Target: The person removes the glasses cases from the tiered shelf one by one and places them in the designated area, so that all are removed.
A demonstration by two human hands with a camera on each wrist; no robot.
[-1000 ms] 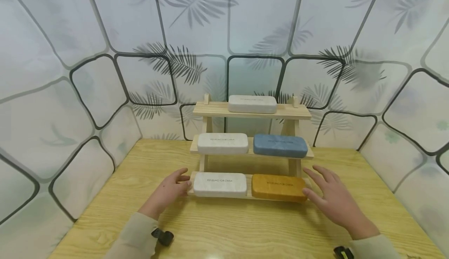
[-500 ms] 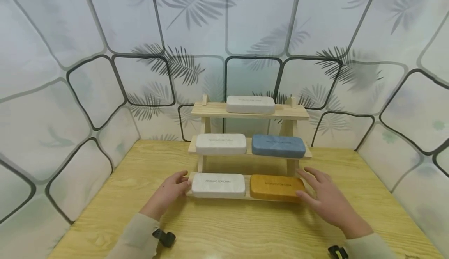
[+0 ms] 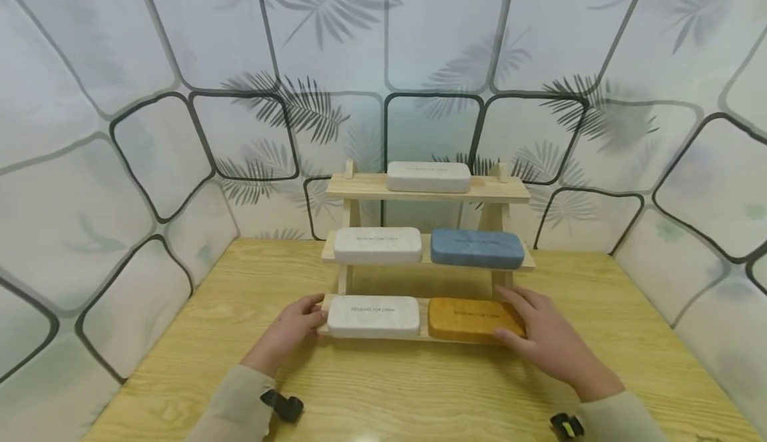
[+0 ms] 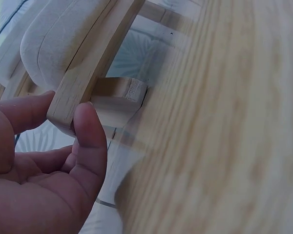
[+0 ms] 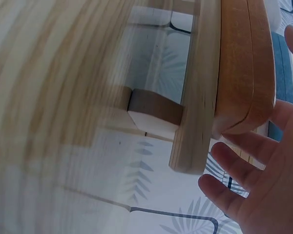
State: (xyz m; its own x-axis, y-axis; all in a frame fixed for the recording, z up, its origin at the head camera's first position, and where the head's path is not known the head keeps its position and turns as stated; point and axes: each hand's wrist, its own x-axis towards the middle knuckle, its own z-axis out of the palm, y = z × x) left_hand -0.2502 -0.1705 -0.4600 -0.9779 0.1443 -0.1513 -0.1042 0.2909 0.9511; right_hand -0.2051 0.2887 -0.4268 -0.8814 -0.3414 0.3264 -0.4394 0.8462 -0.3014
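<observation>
A three-tier wooden stand (image 3: 428,190) holds several oblong hard cases, which resemble glasses cases. My left hand (image 3: 293,327) pinches the left end of its lowest shelf (image 4: 68,105), beside a white case (image 3: 373,315). Around the right end of an orange case (image 3: 467,319) is my right hand (image 3: 548,339), thumb toward the front and fingers behind. In the right wrist view the fingers (image 5: 254,146) are spread and mostly straight near the orange case's end. Whether they press on it is hard to tell.
On the middle shelf sit another white case (image 3: 377,245) and a blue case (image 3: 477,249). One more white case (image 3: 428,177) rests on the top shelf. The wooden table (image 3: 383,389) runs back to a patterned curtain (image 3: 431,49) enclosing three sides.
My right hand has moved left, from beside the orange case to around its right end. The left hand has closed in slightly on the shelf end. The cases keep their places.
</observation>
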